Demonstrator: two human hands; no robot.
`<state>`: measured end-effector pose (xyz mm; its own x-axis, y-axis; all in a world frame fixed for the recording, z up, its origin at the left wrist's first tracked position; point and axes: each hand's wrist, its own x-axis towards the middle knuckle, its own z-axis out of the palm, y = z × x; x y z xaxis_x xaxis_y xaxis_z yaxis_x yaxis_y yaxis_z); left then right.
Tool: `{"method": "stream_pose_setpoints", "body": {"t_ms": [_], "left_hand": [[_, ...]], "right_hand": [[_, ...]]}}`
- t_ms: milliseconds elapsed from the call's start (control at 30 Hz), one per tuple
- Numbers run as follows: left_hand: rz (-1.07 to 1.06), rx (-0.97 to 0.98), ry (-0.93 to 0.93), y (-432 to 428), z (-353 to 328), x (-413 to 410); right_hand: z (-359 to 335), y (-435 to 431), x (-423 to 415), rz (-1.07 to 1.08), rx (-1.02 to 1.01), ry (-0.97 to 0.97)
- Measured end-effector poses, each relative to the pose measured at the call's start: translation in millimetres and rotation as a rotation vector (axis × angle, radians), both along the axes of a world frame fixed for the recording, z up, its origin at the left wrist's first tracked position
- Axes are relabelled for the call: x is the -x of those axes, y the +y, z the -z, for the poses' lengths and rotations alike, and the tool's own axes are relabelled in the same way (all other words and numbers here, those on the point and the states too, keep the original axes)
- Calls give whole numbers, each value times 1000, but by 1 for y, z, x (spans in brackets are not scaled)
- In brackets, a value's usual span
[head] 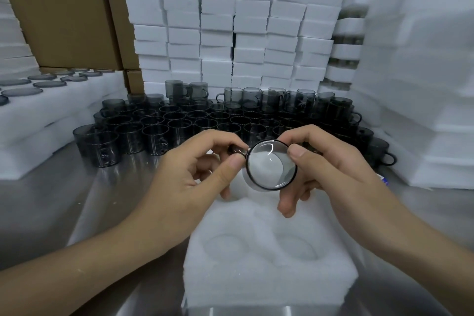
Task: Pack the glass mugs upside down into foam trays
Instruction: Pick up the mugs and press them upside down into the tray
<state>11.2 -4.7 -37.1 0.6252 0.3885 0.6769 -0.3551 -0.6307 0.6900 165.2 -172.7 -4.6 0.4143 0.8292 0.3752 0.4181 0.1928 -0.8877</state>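
Observation:
I hold one smoky glass mug point(269, 165) in both hands above a white foam tray point(266, 272), with its round end turned toward me. My left hand point(195, 174) pinches the mug's handle between thumb and fingers. My right hand point(323, 169) grips the mug's body, thumb on the rim and fingers underneath. The tray lies on the metal table point(77, 200) in front of me and shows two round hollows, both without mugs. Several more dark glass mugs point(205, 120) stand in rows behind my hands.
Stacks of white foam boxes point(230, 20) rise behind the mugs and along the right point(415, 84). On the left, a foam tray point(51, 100) carries dark mugs set into it. Brown cardboard cartons point(64, 13) stand at the back left.

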Motion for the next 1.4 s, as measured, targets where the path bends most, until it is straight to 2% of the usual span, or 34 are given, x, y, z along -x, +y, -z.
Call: {"method": "stream_pose_setpoints", "body": {"t_ms": [200, 433, 667, 800, 900, 1067, 1233, 1400], "left_hand": [[-10, -3, 14, 1, 1, 0], [-5, 7, -66, -2, 0, 0], [-50, -70, -59, -3, -1, 0], [-110, -120, 1, 1, 1, 0], [-118, -104, 30, 4, 3, 0], [-102, -208, 65, 4, 1, 2], [-85, -301, 64, 2, -4, 2], [-74, -245, 49, 1, -4, 3]], "right_hand": [[2, 0, -3, -27, -18, -40], [9, 2, -4, -1, -32, -32], [12, 4, -9, 151, 8, -254], [10, 2, -11, 277, -63, -426], [8, 0, -9, 279, -130, -508], [6, -3, -1, 269, -196, -657], [6, -5, 7, 201, -188, -725], [4, -6, 4, 183, -168, -729]]}}
